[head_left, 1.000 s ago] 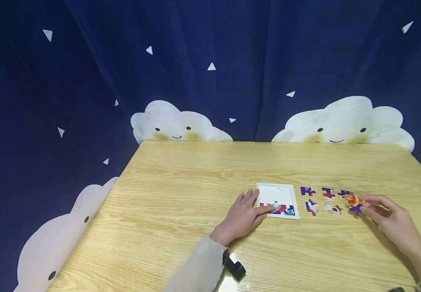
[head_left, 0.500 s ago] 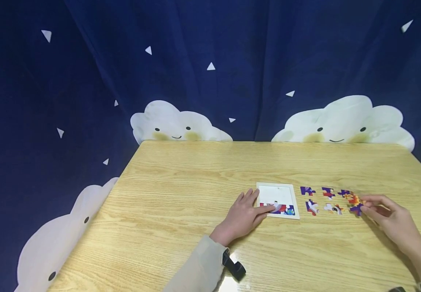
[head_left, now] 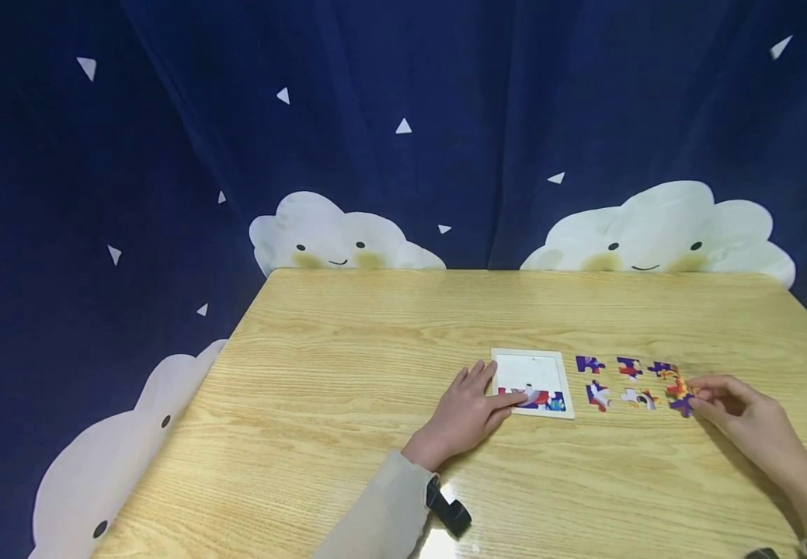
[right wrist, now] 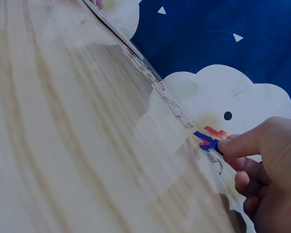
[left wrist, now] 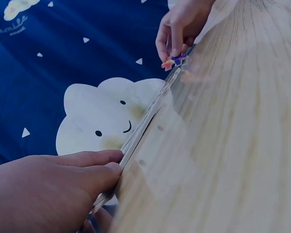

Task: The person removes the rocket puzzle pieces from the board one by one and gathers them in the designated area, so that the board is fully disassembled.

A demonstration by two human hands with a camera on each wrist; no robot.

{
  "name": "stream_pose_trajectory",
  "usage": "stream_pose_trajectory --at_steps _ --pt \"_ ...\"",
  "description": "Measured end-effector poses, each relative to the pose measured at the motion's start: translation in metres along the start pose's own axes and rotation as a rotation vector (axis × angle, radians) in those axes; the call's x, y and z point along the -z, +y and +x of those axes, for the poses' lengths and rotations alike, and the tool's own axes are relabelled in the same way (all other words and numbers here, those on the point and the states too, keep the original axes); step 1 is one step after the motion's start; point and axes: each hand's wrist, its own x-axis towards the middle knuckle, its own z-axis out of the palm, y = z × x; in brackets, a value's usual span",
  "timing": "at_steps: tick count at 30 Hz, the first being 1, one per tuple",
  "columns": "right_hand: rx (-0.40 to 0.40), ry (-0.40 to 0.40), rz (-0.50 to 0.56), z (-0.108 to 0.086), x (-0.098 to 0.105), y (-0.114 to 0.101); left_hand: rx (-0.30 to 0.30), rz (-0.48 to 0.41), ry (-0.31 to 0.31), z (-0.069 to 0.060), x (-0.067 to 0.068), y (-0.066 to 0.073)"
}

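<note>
A white-rimmed puzzle tray (head_left: 567,386) lies on the table, with a row of joined puzzle pieces (head_left: 551,402) along its near side. My left hand (head_left: 460,413) rests at the tray's left side. Its fingers are extended, one reaching over the rim onto the joined pieces. My right hand (head_left: 756,423) pinches an orange and purple puzzle piece (head_left: 681,404) between thumb and fingers, raised at an angle in the right wrist view. This held piece partly hides another piece (head_left: 660,369) behind it. The two hands are well apart.
Several loose puzzle pieces (head_left: 596,396) lie in two short rows between the tray and my right hand. The wooden table (head_left: 319,373) runs back to a dark blue curtain (head_left: 389,93) printed with clouds. A black strap (head_left: 448,510) sits on my left wrist.
The held puzzle piece has tilted and shifted slightly to the left, and my right fingers have moved a little with it. My left hand and the tray have stayed in place.
</note>
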Motion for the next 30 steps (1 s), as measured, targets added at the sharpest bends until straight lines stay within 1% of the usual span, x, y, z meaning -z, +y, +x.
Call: stream_pose_trajectory --at_steps 3,8,13,15,26,30 --pt "-0.011 -0.016 -0.024 0.0000 0.0005 0.0010 0.000 -0.003 -0.001 0.0000 0.0007 0.0003" --pt "-0.014 -0.039 -0.033 0.0010 0.0020 0.0042 0.001 -0.006 -0.004 0.0004 0.0018 0.0010" --pt "-0.063 -0.072 -0.078 0.0027 0.0009 0.0061 0.005 -0.008 -0.009 0.0001 0.0025 0.0015" --pt "-0.067 -0.079 -0.090 0.0032 0.0002 0.0068 0.007 -0.009 -0.011 -0.0001 0.0029 0.0017" --pt "-0.076 -0.064 -0.091 0.0034 0.0018 0.0053 0.014 -0.010 -0.018 -0.0007 0.0036 0.0010" --pt "-0.065 -0.029 -0.067 0.0015 0.0011 -0.0015 0.015 -0.010 -0.021 -0.0006 0.0029 0.0008"
